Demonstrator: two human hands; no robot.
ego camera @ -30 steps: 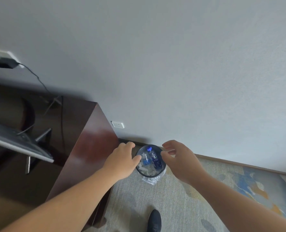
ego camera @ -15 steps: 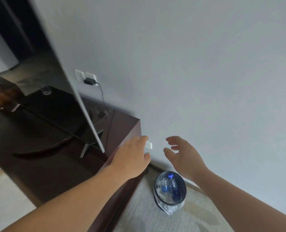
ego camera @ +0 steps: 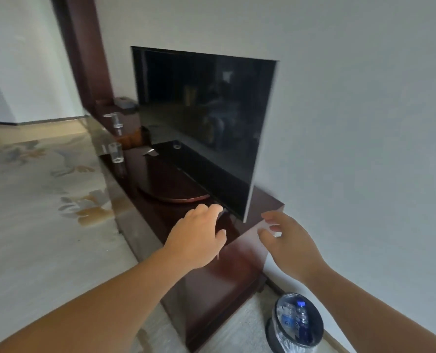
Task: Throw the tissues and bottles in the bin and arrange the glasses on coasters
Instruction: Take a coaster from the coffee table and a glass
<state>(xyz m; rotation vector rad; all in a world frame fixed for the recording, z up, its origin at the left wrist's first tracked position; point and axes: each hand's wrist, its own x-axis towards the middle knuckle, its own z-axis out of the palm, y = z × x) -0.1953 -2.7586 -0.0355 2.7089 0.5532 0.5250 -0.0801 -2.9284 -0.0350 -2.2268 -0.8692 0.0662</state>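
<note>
Targets: near glass [ego camera: 116, 152] and far glass [ego camera: 115, 121], both upright on the surface [ego camera: 155, 212], well ahead and to the left along its long axis. Left hand [ego camera: 199, 235] and right hand [ego camera: 285, 240] hover empty, fingers loosely spread. Left hand is nearer. Bin [ego camera: 271, 327], holding bottles [ego camera: 301, 314], sits lower right.

A second ago both hands hovered right over the bin [ego camera: 271, 331]. Now the left hand [ego camera: 196, 238] and right hand [ego camera: 290, 245] are raised before the worktop's [ego camera: 135, 171] near end, with the bin low right. The view has swung left, bringing the TV [ego camera: 204, 110] face and two glasses [ego camera: 116, 152] into sight.
</note>
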